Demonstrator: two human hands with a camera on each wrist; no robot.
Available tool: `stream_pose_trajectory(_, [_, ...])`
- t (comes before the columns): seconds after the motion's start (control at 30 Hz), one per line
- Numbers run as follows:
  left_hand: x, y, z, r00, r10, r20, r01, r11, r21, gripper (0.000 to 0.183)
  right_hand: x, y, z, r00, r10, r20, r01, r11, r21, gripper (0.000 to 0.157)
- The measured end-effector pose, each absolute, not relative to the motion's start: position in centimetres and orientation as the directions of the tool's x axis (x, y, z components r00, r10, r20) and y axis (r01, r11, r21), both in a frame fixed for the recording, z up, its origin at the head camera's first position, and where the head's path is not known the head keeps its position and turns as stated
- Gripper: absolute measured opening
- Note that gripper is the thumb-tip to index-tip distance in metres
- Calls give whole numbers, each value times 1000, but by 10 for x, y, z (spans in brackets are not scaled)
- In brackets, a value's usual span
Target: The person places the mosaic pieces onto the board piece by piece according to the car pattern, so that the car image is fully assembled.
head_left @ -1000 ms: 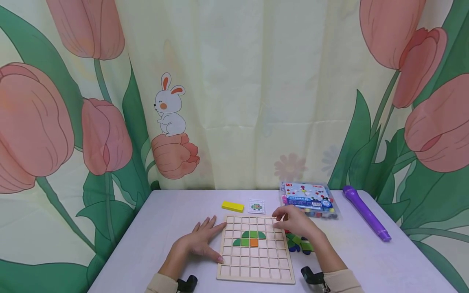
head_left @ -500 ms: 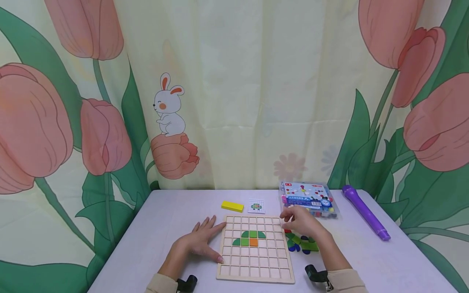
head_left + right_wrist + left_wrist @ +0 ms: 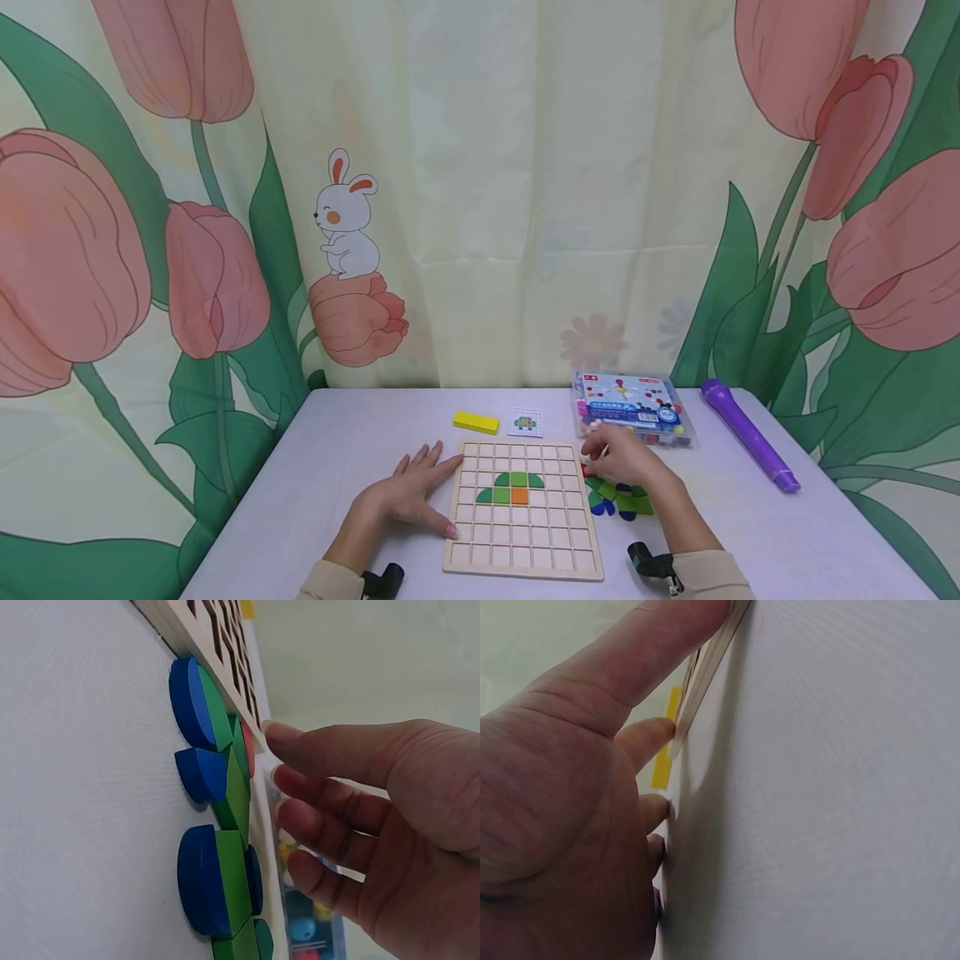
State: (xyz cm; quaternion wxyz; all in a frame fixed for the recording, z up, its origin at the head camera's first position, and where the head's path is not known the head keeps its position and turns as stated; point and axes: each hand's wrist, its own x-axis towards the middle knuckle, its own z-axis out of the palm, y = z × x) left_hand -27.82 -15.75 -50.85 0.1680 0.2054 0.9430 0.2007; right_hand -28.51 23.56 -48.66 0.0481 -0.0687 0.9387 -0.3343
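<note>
My left hand (image 3: 401, 493) rests with fingers spread at the left side of a wooden grid board (image 3: 522, 575), thumb and index finger touching its edge. Inside the grid lie several green pieces (image 3: 520, 479) and an orange square (image 3: 519, 496). Just beyond the board's upper right corner, my right hand (image 3: 622, 457) hovers with loosely bent fingers and holds nothing visible. Below it, beside the board, is a pile of blue and green wooden pieces (image 3: 236, 874), with a red piece (image 3: 248, 748) against the board's edge; the hand partly covers this pile in the head view.
Behind the board lie a yellow block (image 3: 476, 422) and a small pattern card (image 3: 525, 422) showing a green figure. A clear plastic box (image 3: 633, 404) of colourful parts stands at the back right. Farther right lies a purple tube-shaped object (image 3: 750, 435). A tulip-print curtain (image 3: 480, 208) hangs behind the table.
My right hand has moved right, from over the board's upper right corner to beside it near the loose pieces. My left hand and the pieces in the grid have stayed put.
</note>
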Motion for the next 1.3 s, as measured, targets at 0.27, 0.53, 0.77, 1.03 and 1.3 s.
stream_pose_trajectory(0.27, [-278, -157, -508, -860, 450, -240, 311, 835, 454, 118, -285, 235, -490, -982, -186, -44, -118, 774, -623, 13])
stream_pose_trajectory(0.53, [-278, -157, -509, -862, 452, -231, 316, 834, 452, 119, -286, 236, -492, -970, -244, -12, -184, 761, -622, 10])
stream_pose_trajectory(0.77, [-279, -158, -509, -859, 459, -229, 323, 831, 452, 119, -286, 234, -493, -977, -214, -23, -155, 774, -613, 11])
stream_pose_trajectory(1.03, [-279, -158, -510, -856, 465, -227, 326, 825, 462, 118, -285, 233, -494, -978, -208, -9, -158, 766, -623, 15])
stream_pose_trajectory(1.3, [-279, -159, -510, -858, 462, -224, 325, 826, 460, 119, -287, 234, -490, -992, -120, -40, -64, 747, -661, 10])
